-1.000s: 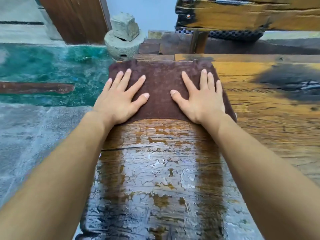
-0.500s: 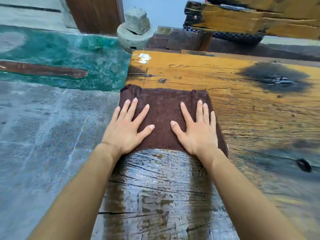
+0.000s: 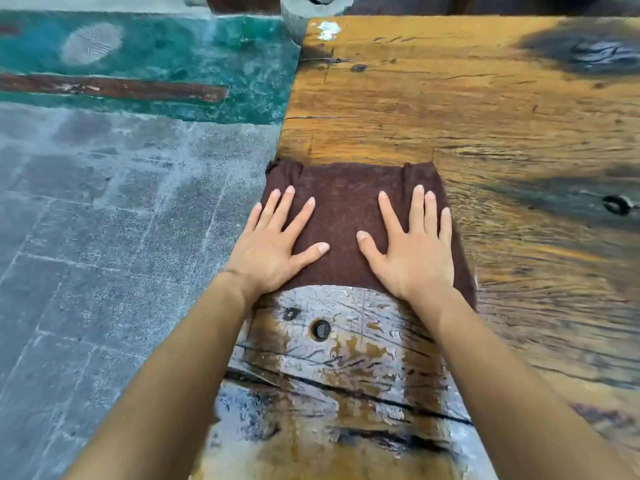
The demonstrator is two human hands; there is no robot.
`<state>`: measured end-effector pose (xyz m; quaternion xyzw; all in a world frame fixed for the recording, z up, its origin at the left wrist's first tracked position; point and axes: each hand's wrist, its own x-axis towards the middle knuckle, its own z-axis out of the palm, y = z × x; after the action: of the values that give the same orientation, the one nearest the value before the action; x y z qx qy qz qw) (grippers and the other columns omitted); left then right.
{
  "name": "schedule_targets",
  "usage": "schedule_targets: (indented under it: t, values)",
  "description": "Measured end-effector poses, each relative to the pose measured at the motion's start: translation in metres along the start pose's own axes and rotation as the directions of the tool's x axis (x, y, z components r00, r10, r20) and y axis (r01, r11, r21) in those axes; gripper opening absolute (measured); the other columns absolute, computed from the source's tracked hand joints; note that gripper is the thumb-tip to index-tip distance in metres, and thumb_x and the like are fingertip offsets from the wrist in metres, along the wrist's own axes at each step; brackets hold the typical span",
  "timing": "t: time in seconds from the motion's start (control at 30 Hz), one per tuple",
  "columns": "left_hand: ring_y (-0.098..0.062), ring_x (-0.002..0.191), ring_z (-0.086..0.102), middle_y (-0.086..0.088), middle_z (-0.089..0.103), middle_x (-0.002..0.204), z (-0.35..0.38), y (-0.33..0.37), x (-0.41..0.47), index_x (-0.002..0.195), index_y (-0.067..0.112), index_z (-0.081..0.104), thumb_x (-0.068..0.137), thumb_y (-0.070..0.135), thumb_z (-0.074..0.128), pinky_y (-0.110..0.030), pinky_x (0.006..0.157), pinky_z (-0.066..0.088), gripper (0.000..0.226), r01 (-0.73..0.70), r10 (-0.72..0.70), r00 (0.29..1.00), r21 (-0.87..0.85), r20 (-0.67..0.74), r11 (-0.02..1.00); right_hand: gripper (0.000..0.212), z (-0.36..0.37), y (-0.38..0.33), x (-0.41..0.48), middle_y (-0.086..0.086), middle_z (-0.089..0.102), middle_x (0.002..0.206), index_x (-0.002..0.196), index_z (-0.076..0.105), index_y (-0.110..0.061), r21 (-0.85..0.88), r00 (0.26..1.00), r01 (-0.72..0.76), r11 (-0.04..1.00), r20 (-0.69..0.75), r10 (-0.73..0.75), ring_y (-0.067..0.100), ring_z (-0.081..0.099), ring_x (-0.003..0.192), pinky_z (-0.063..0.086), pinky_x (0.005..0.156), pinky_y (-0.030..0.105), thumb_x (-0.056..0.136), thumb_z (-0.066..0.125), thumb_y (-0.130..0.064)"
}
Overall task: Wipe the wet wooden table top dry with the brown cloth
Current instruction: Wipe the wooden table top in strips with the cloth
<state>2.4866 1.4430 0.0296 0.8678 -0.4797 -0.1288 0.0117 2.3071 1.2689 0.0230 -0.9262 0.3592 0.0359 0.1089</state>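
Pressing flat on the brown cloth [image 3: 346,216] — both hands, left [image 3: 273,251] and right [image 3: 415,251], fingers spread — no writing legible.

The wooden bench [image 3: 450,109] carries a flat brown cloth [image 3: 346,209] at centre, a glistening wet patch [image 3: 329,375] toward six o'clock.

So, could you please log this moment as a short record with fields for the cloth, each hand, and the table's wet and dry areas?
cloth: brown cloth, spread flat at the table's left edge
left hand: left hand, palm down on the cloth, fingers spread
right hand: right hand, palm down on the cloth
wet area: glistening water film on the wooden table top, nearer than the cloth
dry area: matte wood beyond the cloth
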Motion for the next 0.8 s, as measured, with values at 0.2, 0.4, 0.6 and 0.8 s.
schedule_targets:
  t: [0.2,0.4,0.6,0.8]
  values:
    - [-0.022,0.159,-0.016,-0.003,-0.015,0.173,0.018,0.011,-0.079,0.163,0.041,-0.003,0.088,0.087,0.007,-0.045,0.129,-0.006,0.088,0.002,-0.002,1.000,0.000,-0.011,1.000,0.079,0.010,-0.009,-0.073,0.021,-0.010,0.173,0.167,0.003,-0.037,0.006,1.000,0.022,1.000,0.006,-0.022,0.035,-0.012,0.160,-0.004,0.128,0.056,0.098,0.014,-0.076]
    - [-0.020,0.158,-0.020,-0.002,-0.018,0.172,0.030,0.014,-0.133,0.163,0.041,-0.004,0.088,0.088,0.005,-0.048,0.129,-0.003,0.089,-0.005,0.005,1.000,0.003,-0.009,1.000,0.079,0.018,-0.020,-0.137,0.022,-0.005,0.173,0.167,0.008,-0.032,0.004,1.000,0.028,1.000,-0.006,-0.028,0.036,-0.008,0.161,-0.002,0.128,0.057,0.100,0.016,-0.072]
    - [-0.023,0.158,-0.020,-0.005,-0.020,0.172,0.034,0.019,-0.169,0.165,0.037,-0.002,0.089,0.088,0.004,-0.048,0.129,-0.004,0.092,-0.035,0.035,0.999,0.021,0.031,0.999,0.079,0.023,-0.024,-0.184,0.024,-0.003,0.173,0.168,0.011,-0.028,-0.014,0.999,0.041,0.999,0.005,-0.041,0.037,-0.005,0.161,0.001,0.129,0.058,0.101,0.020,-0.069]
    - [-0.027,0.160,-0.013,-0.009,-0.010,0.173,0.039,0.024,-0.217,0.165,0.034,0.002,0.093,0.086,0.012,-0.051,0.128,0.000,0.090,-0.065,0.064,0.997,0.017,0.046,0.998,0.080,0.026,-0.030,-0.226,0.026,0.003,0.172,0.167,0.016,-0.025,-0.035,0.999,0.047,0.998,0.015,-0.046,0.039,0.000,0.161,0.006,0.128,0.059,0.101,0.026,-0.068]
